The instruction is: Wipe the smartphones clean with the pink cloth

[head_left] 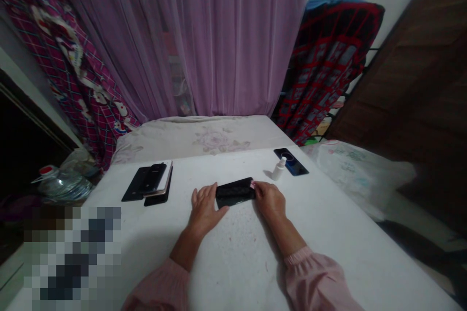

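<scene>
2 hands (205, 209) (270, 200) at 1 dark phone (235, 191)

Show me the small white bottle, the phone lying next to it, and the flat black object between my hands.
Small white bottle (278, 171): head view, on its body.
Phone (295, 164): head view, on its upward face.
Flat black object (235, 192): head view, middle of its top.

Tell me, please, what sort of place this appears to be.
Probably a room in a home: purple curtains hang behind the white surface, and a red patterned cloth hangs to the right.
</scene>
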Available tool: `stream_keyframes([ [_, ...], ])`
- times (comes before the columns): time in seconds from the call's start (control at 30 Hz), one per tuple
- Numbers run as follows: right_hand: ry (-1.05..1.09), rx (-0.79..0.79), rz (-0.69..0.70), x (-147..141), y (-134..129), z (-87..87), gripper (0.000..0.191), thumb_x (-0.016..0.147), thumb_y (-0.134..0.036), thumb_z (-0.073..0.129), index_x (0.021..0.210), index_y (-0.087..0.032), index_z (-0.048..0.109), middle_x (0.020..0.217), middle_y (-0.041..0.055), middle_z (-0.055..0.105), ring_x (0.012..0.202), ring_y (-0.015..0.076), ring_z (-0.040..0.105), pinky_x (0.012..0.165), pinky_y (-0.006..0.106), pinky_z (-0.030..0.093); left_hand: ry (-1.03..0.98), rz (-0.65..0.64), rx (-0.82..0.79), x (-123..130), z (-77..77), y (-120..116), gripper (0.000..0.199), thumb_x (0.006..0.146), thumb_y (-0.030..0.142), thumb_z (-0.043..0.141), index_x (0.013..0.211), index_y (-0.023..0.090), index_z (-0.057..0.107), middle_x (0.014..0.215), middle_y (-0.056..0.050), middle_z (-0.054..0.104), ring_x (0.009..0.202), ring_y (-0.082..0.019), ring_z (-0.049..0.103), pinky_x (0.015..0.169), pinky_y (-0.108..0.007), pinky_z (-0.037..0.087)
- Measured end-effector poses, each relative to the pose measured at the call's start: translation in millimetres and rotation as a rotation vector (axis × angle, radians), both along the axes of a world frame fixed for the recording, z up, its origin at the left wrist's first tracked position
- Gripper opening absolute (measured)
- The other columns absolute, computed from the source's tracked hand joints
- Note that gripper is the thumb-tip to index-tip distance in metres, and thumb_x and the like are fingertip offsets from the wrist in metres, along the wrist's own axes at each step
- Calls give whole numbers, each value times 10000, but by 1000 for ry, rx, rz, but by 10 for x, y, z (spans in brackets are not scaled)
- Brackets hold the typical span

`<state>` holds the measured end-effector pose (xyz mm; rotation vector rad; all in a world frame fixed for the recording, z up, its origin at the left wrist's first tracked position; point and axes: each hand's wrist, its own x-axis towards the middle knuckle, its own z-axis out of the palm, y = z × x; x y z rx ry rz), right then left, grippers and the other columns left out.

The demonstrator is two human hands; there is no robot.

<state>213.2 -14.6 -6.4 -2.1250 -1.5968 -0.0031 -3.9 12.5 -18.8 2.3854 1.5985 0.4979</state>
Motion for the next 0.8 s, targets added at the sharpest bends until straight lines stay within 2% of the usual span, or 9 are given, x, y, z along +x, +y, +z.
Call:
stream_keyframes([
  [0.2, -40, 27, 16, 7, -148, -22, 228, 909, -258, 538, 1021, -266, 737, 1005, 21, 740, 894, 187, 649, 742, 259, 449, -3, -18, -76, -21, 45, 13, 710, 790, 375, 607, 1422, 173, 356, 1419, -129, 486, 1349, -304, 367, 1147, -537, 118],
  [0.4, -72, -30, 16, -64, 162, 47, 224, 907, -261, 535, 973, -245, 748, 972, 36, 741, 896, 209, 644, 729, 275, 444, -32, -40, -95, -40, 59, 9, 714, 780, 352, 612, 1425, 174, 362, 1423, -120, 489, 1346, -297, 377, 1156, -540, 114],
  [0.53, -76, 3, 48, -84, 312, 1, 253, 902, -239, 504, 985, -230, 743, 1000, 38, 732, 893, 208, 629, 741, 285, 447, -64, -46, -83, -39, 42, -10, 728, 769, 360, 626, 1424, 173, 370, 1410, -119, 500, 1335, -296, 388, 1162, -539, 112],
  [0.67, -87, 41, 121, -58, 319, -42, 278, 888, -215, 482, 976, -233, 745, 995, 23, 735, 857, 202, 614, 751, 293, 439, -93, -24, -68, -30, 23, -21, 730, 766, 359, 632, 1423, 168, 376, 1390, -124, 514, 1327, -294, 400, 1167, -525, 120],
  [0.8, -124, 22, 254, -150, 304, 38, 252, 861, -181, 525, 953, -249, 750, 999, 5, 739, 846, 201, 589, 746, 284, 417, -92, -9, -52, -28, -7, -19, 765, 753, 343, 644, 1433, 152, 349, 1417, -142, 486, 1357, -299, 365, 1165, -525, 124],
])
